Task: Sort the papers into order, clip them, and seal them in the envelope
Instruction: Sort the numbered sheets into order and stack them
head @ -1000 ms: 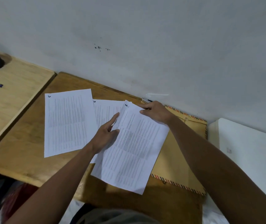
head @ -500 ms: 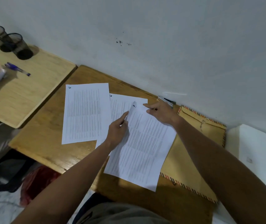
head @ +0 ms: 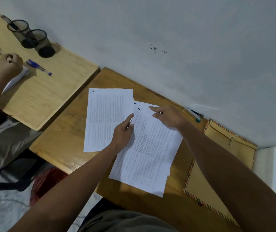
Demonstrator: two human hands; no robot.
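Note:
Printed sheets lie on a wooden desk [head: 63,141]. One sheet marked 5 [head: 107,118] lies flat at the left. A stack of sheets [head: 149,153] lies tilted to its right, overlapping another sheet beneath it. My left hand [head: 123,133] pinches the stack's upper left edge. My right hand [head: 169,118] presses fingertips on the stack's top corner. A brown envelope [head: 217,173] with a striped border lies at the right, partly under my right arm. A clip-like object [head: 193,113] lies by the wall.
A second desk [head: 50,91] stands at the left with two mesh pen cups [head: 33,39], a blue pen [head: 38,66] and another person's hands [head: 5,62]. A grey wall runs behind. A white surface [head: 274,166] adjoins at the right. A red bag [head: 48,181] sits on the floor.
The view has shifted left, showing more of the neighbouring desk. The stack has slid left off the envelope and now covers more of the sheet beneath. Both hands stay on it.

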